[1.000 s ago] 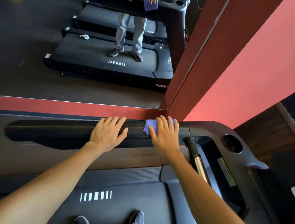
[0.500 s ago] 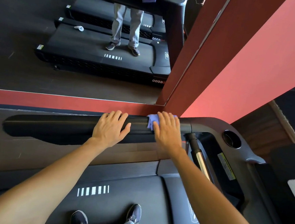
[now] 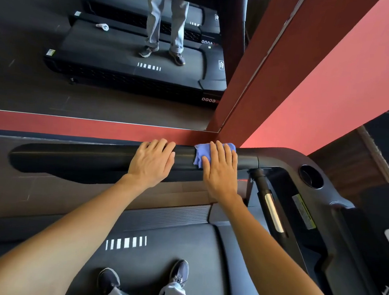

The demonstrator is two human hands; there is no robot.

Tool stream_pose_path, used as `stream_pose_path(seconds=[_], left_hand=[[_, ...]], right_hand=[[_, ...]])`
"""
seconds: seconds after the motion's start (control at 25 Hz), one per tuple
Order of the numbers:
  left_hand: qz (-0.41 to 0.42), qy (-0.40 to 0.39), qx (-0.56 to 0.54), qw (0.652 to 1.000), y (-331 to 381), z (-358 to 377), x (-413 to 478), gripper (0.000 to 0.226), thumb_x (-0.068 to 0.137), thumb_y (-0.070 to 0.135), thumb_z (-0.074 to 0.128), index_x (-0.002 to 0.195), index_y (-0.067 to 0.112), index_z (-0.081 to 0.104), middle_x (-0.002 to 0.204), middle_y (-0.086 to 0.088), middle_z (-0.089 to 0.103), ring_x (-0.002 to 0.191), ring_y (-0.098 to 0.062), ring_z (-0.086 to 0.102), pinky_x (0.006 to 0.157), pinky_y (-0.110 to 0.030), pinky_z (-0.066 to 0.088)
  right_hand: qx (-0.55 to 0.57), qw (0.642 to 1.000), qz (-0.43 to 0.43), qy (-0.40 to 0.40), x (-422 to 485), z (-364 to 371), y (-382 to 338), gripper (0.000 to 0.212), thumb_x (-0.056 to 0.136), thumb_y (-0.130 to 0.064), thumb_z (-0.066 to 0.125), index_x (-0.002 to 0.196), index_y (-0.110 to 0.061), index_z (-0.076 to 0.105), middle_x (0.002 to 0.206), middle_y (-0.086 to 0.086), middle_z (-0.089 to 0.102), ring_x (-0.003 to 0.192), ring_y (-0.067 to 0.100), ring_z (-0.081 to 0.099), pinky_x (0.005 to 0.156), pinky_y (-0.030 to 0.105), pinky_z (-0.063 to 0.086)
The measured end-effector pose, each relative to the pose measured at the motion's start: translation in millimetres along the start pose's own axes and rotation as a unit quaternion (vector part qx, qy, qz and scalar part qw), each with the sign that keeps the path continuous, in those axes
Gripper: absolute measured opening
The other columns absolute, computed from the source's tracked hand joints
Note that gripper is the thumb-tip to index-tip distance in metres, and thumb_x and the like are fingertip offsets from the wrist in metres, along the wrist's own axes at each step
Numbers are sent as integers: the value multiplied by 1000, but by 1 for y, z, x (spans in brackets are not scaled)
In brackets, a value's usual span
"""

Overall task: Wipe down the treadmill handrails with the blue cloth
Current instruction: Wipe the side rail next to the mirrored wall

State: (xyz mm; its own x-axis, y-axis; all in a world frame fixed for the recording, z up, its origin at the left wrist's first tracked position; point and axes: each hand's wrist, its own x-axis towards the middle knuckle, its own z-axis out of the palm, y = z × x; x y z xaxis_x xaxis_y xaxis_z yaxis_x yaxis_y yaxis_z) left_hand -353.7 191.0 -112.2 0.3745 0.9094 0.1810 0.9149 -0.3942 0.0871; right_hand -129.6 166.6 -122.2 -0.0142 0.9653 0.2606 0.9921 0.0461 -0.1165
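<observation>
A black padded handrail (image 3: 71, 158) runs left to right across the middle of the view. My right hand (image 3: 220, 172) lies flat on the blue cloth (image 3: 200, 153), pressing it onto the rail near its right end; most of the cloth is hidden under the fingers. My left hand (image 3: 151, 163) rests on the bare rail just left of the cloth, fingers draped over the top. The two hands are a short gap apart.
At the right, the rail joins the treadmill console (image 3: 338, 205) with a round cup holder (image 3: 311, 176) and a chrome grip bar (image 3: 273, 211). A mirror (image 3: 101, 81) and a red wall (image 3: 333, 88) stand behind the rail. My shoes stand on the belt (image 3: 157, 249) below.
Both hands hold nearly the same spots on the rail; the right hand with the cloth has edged slightly rightward. The camera has tilted a little further down.
</observation>
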Motion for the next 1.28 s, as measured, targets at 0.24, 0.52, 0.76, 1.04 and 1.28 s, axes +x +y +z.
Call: stream_pose_path(seconds=[0.24,0.52,0.76,1.04,1.28], left_hand=[[22,-12,8,1000,-9,-5,-2,30,101,28,34,105,14,61,98,-6,68,84,-26,65,77,-42,47],[-5,-24,19,1000,-63,-9,-22,53,104,38,21,122,13,64,103,-6,73,85,-28,70,73,-43,50],[-14,-10,26,1000,-72,-10,-24,53,104,36,20,103,13,67,89,-7,72,76,-29,69,68,-43,52],[-31,14,39,999,-107,-15,-46,51,102,32,22,89,12,66,80,-8,69,71,-32,65,68,-43,50],[-94,-15,25,995,-173,-29,-75,60,102,51,21,101,14,69,91,-6,70,82,-29,66,79,-43,47]], right_hand=[[128,986,-109,-9,10,8,-75,46,77,-6,42,118,0,60,123,14,63,111,43,55,101,51,39],[94,993,-43,58,-3,8,-46,71,63,5,49,131,-8,61,131,6,64,124,41,53,109,52,34],[58,986,-157,16,18,3,-97,33,103,-26,38,123,-22,64,121,-5,66,110,27,57,99,43,41],[139,987,-76,38,-8,22,-171,30,102,-23,43,121,-17,65,125,-3,65,120,29,52,104,46,38],[57,985,-160,19,24,6,-166,24,99,-17,42,102,-26,65,85,-4,66,77,26,61,74,41,47]])
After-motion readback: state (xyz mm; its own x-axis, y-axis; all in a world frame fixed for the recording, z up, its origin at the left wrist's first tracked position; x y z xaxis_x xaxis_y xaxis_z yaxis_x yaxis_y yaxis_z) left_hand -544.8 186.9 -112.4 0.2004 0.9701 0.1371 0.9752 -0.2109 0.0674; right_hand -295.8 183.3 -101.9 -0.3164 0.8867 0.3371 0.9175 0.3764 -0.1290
